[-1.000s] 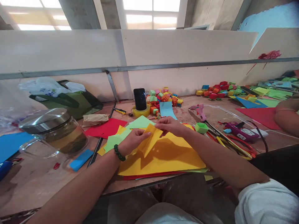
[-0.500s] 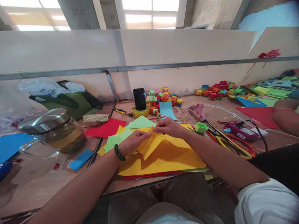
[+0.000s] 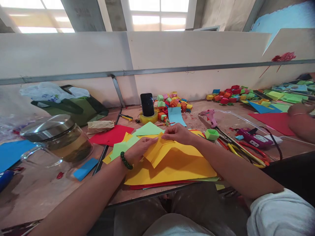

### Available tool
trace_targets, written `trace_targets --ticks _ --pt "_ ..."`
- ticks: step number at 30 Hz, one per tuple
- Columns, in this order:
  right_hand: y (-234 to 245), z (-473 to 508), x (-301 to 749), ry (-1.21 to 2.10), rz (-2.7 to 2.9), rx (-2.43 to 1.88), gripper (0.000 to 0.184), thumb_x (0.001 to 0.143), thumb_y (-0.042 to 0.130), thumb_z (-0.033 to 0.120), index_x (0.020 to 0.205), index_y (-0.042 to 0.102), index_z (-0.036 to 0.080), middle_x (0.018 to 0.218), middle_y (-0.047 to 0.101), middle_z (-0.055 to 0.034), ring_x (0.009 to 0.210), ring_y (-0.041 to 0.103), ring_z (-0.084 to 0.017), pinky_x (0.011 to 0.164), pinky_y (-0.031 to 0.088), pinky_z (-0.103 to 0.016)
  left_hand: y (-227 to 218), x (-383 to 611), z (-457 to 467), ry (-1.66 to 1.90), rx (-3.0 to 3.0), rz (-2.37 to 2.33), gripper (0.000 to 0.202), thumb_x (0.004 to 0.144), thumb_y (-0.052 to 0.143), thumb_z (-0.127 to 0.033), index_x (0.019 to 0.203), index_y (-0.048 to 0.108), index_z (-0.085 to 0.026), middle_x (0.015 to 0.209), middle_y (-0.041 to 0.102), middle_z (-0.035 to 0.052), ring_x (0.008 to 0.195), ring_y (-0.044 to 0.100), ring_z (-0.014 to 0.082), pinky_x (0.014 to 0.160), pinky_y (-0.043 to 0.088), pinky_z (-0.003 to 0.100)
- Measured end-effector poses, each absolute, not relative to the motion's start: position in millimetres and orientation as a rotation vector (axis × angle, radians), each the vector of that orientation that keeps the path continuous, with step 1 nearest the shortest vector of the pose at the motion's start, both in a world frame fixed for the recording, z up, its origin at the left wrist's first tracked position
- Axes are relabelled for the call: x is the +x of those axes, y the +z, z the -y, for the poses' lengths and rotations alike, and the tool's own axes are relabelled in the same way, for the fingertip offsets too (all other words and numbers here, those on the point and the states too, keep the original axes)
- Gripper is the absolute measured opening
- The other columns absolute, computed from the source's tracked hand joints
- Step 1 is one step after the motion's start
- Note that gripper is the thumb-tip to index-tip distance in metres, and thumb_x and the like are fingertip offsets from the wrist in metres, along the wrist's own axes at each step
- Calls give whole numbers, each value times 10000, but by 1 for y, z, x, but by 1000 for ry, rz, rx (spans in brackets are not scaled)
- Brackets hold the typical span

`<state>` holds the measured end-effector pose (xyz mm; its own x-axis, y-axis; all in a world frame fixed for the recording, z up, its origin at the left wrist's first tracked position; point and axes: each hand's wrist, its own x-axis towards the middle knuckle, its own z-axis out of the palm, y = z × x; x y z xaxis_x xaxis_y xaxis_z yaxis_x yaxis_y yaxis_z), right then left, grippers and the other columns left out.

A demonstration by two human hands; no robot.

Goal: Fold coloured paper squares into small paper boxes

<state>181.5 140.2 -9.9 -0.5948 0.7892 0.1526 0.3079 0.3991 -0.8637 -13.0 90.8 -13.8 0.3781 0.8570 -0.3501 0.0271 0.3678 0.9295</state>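
Observation:
A creased piece of yellow paper [image 3: 157, 154] is held up between my two hands, over a stack of coloured sheets whose top one is a large yellow sheet [image 3: 192, 167]. My left hand [image 3: 139, 149], with a dark green bead bracelet [image 3: 126, 161] at the wrist, pinches the paper's left edge between thumb and fingers. At its top right, my right hand [image 3: 178, 133] grips the paper with bent fingertips. Light green sheets [image 3: 149, 128] lie just behind and to the left of my hands. A small green paper box [image 3: 211, 134] sits right of my right wrist.
A glass teapot [image 3: 71, 144] stands at left, near a green bag [image 3: 71, 105]. Behind my hands are a phone [image 3: 147, 104] and piled paper cubes [image 3: 173, 103]. To the right lie a pink glue gun [image 3: 210, 117], scissors [image 3: 236, 152], a purple power strip [image 3: 254, 137] and another person's arm [image 3: 302, 123].
The held yellow paper has tilted slightly and shows a flatter face; my hands have barely shifted. At far right, the other person's arm has moved a little.

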Motion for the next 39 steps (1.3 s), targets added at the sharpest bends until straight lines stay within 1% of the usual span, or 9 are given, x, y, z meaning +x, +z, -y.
trace_targets --ticks 8,10,12,14,17,20,25,35,39 --pt "-11 -144 183 1215 2131 -1056 422 639 632 551 559 552 145 464 362 68 451 299 -53 437 209 -221 -25 -15 -95 662 1614 -1230 424 733 663 -521 881 683 -124 727 670 41 624 604 154 547 477 243" --pt "-15 -148 184 1206 2155 -1133 427 634 632 555 538 534 151 444 361 68 440 298 -54 436 208 -224 -30 -14 -95 691 1998 -1347 493 714 698 -437 1102 644 -138 932 682 80 804 631 208 691 521 308" --pt "-20 -152 185 1172 2199 -1225 427 636 636 553 536 536 150 433 365 66 441 305 -58 442 210 -227 -37 -14 -95 631 2330 -1397 694 712 714 -367 1330 494 -139 1213 601 153 1080 576 277 899 487 394" --pt "-23 -155 184 1110 2266 -1314 407 653 642 526 539 545 148 433 352 70 452 298 -60 453 209 -227 -43 -13 -94 460 2541 -1406 749 784 653 -384 1419 370 -105 1364 489 218 1263 458 318 1014 406 446" --pt "-25 -156 183 932 2396 -1424 337 721 622 441 565 576 146 464 357 67 481 297 -65 471 218 -224 -49 -11 -92 240 2682 -1473 684 897 484 -473 1461 298 -132 1450 392 243 1349 367 332 1048 351 487" --pt "-23 -153 182 670 2534 -1525 265 773 613 389 648 630 155 535 467 40 525 378 -86 491 247 -224 -49 -9 -89 119 2753 -1569 652 912 430 -518 1468 295 -206 1500 331 215 1372 331 342 1051 319 527" --pt "-16 -148 182 558 2612 -1575 215 790 646 370 761 659 157 708 635 -28 609 497 -121 517 269 -231 -41 -8 -83 16 2874 -1564 560 921 433 -493 1377 463 -169 1489 361 201 1363 352 331 1073 299 538" --pt "-17 -154 182 575 2704 -1546 203 812 631 357 811 664 157 786 670 -44 650 525 -134 520 292 -224 -37 -16 -75 95 3074 -1478 414 932 462 -383 1273 573 -175 1400 493 182 1260 479 341 1035 339 564" --pt "-17 -154 182 592 2711 -1540 197 815 627 345 799 666 152 770 667 -39 638 523 -129 517 295 -223 -39 -17 -70 137 3195 -1343 289 925 495 -277 1118 659 -137 1378 520 159 1201 508 300 1016 368 482"
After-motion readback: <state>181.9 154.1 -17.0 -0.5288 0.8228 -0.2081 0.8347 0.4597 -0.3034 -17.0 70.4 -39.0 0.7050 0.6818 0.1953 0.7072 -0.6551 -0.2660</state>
